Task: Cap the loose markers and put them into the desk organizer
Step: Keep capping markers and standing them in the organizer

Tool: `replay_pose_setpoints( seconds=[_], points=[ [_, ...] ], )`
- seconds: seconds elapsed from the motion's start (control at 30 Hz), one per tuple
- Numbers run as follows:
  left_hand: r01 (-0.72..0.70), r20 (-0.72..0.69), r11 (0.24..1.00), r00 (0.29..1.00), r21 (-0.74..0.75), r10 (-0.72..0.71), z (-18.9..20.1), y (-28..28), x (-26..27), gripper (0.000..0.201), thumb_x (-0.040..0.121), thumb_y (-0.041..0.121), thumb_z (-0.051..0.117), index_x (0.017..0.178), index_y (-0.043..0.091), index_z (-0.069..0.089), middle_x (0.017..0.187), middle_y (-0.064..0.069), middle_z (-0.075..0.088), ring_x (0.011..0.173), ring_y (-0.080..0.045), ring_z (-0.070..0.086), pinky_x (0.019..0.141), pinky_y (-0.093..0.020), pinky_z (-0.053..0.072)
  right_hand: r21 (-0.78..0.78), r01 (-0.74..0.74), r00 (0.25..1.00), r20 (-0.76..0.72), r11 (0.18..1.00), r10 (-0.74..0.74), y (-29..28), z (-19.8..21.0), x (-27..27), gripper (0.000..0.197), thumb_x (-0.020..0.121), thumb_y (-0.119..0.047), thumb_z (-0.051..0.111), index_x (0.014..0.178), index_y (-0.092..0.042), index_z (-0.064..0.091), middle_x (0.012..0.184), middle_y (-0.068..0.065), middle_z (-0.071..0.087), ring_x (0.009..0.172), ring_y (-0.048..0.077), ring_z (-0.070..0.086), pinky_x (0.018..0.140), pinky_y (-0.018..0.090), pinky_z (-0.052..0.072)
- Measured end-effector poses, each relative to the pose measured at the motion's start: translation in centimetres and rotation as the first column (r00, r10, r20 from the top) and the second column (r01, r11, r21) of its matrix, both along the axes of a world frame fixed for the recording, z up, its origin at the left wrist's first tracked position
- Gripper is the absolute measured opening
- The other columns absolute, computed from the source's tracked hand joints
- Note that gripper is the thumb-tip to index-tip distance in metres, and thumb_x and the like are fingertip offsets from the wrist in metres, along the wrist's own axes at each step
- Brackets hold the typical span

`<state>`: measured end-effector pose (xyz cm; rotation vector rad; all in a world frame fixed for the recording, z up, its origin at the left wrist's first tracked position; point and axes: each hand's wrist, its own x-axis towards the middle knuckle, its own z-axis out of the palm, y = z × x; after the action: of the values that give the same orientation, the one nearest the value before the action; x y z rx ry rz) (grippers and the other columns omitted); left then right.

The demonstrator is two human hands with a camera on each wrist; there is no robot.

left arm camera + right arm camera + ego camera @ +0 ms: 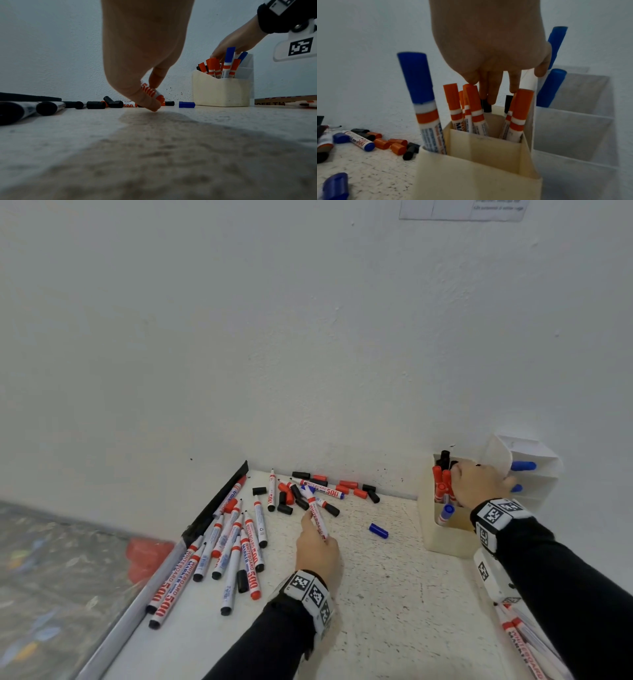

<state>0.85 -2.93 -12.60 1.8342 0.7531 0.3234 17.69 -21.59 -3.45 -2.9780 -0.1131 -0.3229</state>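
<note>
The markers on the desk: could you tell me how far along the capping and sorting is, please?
Done: several capped markers stand in the desk organizer, where the right hand reaches. In hand: the left hand pinches a red marker. Left: many uncapped markers and loose caps on the desk.

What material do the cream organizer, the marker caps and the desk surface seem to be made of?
The cream organizer looks like moulded plastic: thin, smooth, matte walls, slightly yellowed. The marker caps also look plastic: uniform red, black and blue colour with a faint sheen. The desk surface appears hard, white with dark speckles, perhaps laminate or stone-like; the pictures cannot settle which.
</note>
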Motion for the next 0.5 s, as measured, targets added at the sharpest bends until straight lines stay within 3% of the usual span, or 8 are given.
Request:
replay_pose_setpoints(
  seconds=[0.13,0.3,0.37,0.5],
  points=[
    [0.006,-0.009,1.000,1.000,-0.005,-0.007,-0.2,0.1,0.2,0.066,0.092,0.006,0.050,0.148,0.017,0.016,0.136,-0.012,0.049,0.092,-0.012,0.053,0.074,-0.017,0.046,0.088,-0.010,0.998,0.057,0.996,0.005,-0.1,-0.2,0.1,0.032,0.097,-0.027,0.030,0.085,-0.012,0.055,0.083,0.008,0.056,0.092,0.030,0.053,0.101,0.051,0.031],
    [-0.002,-0.014,1.000,1.000,0.014,0.002,-0.4,0.2,0.3,0.065,0.092,0.006,0.051,0.147,0.017,0.018,0.135,-0.013,0.050,0.113,-0.023,0.057,0.092,-0.029,0.048,0.288,-0.212,0.964,0.216,0.934,0.152,1.0,0.8,-0.3,0.018,0.092,-0.022,0.043,0.095,-0.013,0.058,0.099,0.005,0.058,0.097,0.027,0.051,0.090,0.045,0.042],
    [-0.010,-0.019,1.000,1.000,0.022,0.010,-0.4,0.3,0.2,0.064,0.092,0.007,0.051,0.146,0.017,0.019,0.132,-0.012,0.052,0.113,-0.023,0.058,0.092,-0.029,0.048,0.391,-0.325,0.942,0.214,0.861,0.258,2.2,1.6,-1.1,0.015,0.091,-0.016,0.046,0.097,-0.011,0.059,0.098,0.007,0.059,0.090,0.022,0.053,0.081,0.036,0.046],
    [0.020,-0.040,0.994,0.999,0.110,-0.016,-0.1,1.5,0.2,0.062,0.091,0.008,0.051,0.145,0.016,0.020,0.121,-0.013,0.058,0.108,-0.025,0.059,0.092,-0.033,0.050,0.499,-0.435,0.891,0.123,0.749,0.436,5.4,1.9,-3.0,0.017,0.093,-0.010,0.045,0.102,-0.007,0.058,0.088,0.004,0.060,0.060,0.010,0.049,0.056,0.018,0.040]
  ],
)
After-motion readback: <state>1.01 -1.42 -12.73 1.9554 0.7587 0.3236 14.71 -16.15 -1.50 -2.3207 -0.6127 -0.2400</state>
